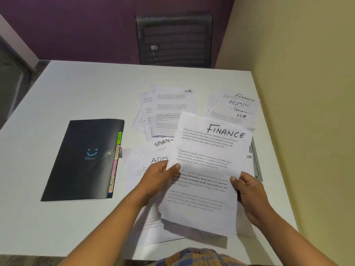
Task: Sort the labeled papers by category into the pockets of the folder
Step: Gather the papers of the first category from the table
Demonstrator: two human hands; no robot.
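Observation:
A white sheet headed FINANCE [206,169] is lifted above the table, gripped at its left edge by my left hand [159,176] and at its right edge by my right hand [247,191]. Under it lie sheets headed SPORTS [162,143] and ADMIN [146,162]. An HR stack [171,110] lies farther back. A fanned stack at the back right [236,108] shows FINANCE, ADMIN, SPORTS and HR headings. The black folder [84,160] lies closed on the left, with coloured labeled tabs [115,162] along its right edge.
The white table [76,89] meets a yellow wall on the right. A black mesh chair [174,39] stands behind the far edge. A grey flat object [256,162] pokes out from under the papers on the right.

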